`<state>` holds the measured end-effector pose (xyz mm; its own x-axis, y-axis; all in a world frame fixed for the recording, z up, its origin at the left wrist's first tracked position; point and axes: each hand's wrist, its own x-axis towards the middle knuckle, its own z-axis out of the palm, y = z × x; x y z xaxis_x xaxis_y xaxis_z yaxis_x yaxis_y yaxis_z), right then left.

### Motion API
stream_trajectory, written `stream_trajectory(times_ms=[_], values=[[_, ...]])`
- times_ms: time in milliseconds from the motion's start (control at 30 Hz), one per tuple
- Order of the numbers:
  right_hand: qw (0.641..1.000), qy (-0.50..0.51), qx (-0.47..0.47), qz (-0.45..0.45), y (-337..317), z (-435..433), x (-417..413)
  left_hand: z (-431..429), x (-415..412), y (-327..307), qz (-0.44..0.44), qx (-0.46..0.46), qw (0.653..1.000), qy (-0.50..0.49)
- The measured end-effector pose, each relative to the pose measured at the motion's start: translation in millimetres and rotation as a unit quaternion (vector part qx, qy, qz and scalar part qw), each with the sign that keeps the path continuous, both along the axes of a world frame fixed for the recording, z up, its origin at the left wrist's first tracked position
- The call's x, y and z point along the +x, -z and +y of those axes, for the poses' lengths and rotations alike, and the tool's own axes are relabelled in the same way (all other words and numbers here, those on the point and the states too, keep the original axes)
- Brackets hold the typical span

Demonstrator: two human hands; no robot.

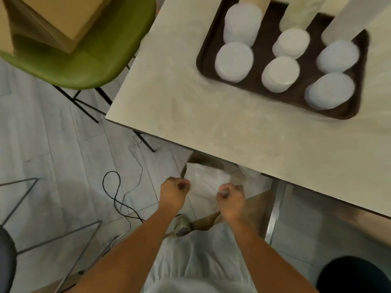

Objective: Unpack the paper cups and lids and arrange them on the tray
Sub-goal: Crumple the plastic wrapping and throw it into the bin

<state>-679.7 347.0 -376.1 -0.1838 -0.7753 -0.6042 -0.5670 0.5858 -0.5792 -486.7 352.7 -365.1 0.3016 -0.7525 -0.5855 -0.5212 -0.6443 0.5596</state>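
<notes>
Clear wrapper [205, 180] held low, below the table's [190, 102] near edge.
Your left hand [174, 191] and right hand [230, 199] each pinch a side, fingers curled, forearms angled down; lid stacks [234, 62] on the tray [262, 45], far right.

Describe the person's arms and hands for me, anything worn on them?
The left forearm and right forearm are bare to the frame's edge: no sleeve, watch or bracelet shows. The left hand and right hand wear no gloves; the blur hides whether there are rings. A pale grey garment hangs between the arms.
</notes>
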Motion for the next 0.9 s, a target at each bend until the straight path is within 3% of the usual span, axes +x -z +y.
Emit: stream_trajectory(times_ms=[167, 333, 467, 567, 733, 900], values=[[0.991, -0.12, -0.017, 0.055, 73.3, -31.3, 1.3, -23.9, 0.2, 75.0, 0.007, 0.021, 0.999, 0.034], [0.987, -0.141, -0.03, 0.075, 140.9, -53.8, 5.5, -41.8, 3.2, 148.2, -0.022, 0.057, 0.988, 0.142], [0.984, -0.163, 0.021, 0.076, 190.0, -64.8, 7.3, -51.8, 2.2, 196.9, 0.0, 0.086, 0.982, 0.166], [0.958, -0.248, 0.103, 0.102, 216.1, -66.1, 12.0, -52.3, 0.9, 222.2, 0.038, 0.143, 0.968, 0.201], [0.936, -0.296, 0.116, 0.148, 215.9, -63.8, 12.9, -40.3, 10.6, 223.2, 0.005, 0.132, 0.964, 0.23], [0.934, -0.309, 0.114, 0.14, 168.1, -54.5, 18.9, -27.4, 23.8, 166.9, -0.045, 0.121, 0.957, 0.258]])
